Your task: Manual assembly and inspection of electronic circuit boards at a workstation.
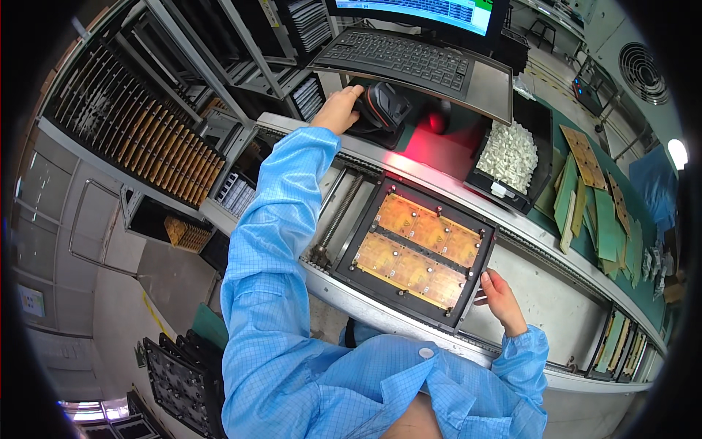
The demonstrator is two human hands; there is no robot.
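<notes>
On the rail line in front of me lies a black carrier frame (356, 252) holding two orange-brown circuit board panels (413, 271), side by side and pinned down by small posts. At its right edge is my right hand (502, 301), with thumb and fingers closed on the frame's side. My left hand (339, 110) reaches out to a black barcode scanner (385, 107) with orange trim, behind the rail. Its fingers curl against the scanner's left side, and part of the grip is hidden. Red light falls on the surface right of the scanner.
A keyboard (398, 58) rests on a shelf below a monitor (424, 13). Right of the red light stands a black bin (541, 183) of small white parts (507, 155). Green and brown boards (610, 212) lie far right. A rack of boards (139, 135) stands left.
</notes>
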